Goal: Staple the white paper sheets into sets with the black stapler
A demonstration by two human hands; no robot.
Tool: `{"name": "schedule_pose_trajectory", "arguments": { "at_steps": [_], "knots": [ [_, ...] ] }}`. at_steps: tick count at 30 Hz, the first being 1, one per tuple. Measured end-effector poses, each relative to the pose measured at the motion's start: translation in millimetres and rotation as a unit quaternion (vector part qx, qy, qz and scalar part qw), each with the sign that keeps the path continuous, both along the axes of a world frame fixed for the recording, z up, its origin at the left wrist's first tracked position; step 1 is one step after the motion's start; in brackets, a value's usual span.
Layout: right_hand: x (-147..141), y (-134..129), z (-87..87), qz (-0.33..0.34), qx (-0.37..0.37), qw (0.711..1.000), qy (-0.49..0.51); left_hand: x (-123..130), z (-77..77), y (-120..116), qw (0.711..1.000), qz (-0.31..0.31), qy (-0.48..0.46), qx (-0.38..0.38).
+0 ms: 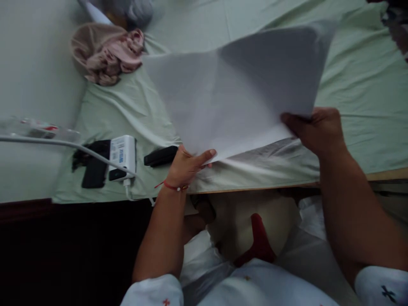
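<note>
A large white sheet of paper (229, 97) is held up above the light green bedsheet, slightly bent, with a darker shadow across its right part. My left hand (188, 165) grips its lower left corner, thumb on top and fingers beneath. At the lower right edge my right hand (318, 127) pinches the paper the same way. A red string bracelet (174, 186) circles my left wrist. Just left of that hand lies a black case-like object (160, 156). The sheet's far right corner is blurred.
On the bed (360, 140) at left are a white power bank or adapter (123, 156) with a cable (72, 144), a black phone-like object (94, 172) and dark items. A crumpled pink cloth (111, 55) lies farther back. The bed's front edge runs below my hands.
</note>
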State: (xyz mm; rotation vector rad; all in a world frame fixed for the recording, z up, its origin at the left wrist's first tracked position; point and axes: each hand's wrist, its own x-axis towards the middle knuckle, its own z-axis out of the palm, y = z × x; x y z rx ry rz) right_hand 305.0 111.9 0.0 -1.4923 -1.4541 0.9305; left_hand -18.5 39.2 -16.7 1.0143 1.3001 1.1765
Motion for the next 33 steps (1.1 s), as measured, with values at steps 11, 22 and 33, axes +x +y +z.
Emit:
{"name": "schedule_pose_trajectory", "arguments": {
  "at_steps": [11,22,33],
  "knots": [
    [-2.2,0.7,1.6,0.029,-0.094,0.973,0.208,-15.8,4.5,-1.6,0.999,0.016,-0.023,-0.031],
    [-4.8,-0.8,-3.7,0.02,-0.147,0.966,0.211,-12.3,7.8,-4.1,0.996,0.017,-0.021,-0.081],
    [-15.8,0.4,9.3,-0.043,-0.218,0.949,0.221,-13.5,17.7,-5.4,0.995,0.033,-0.07,-0.059]
  ]
}}
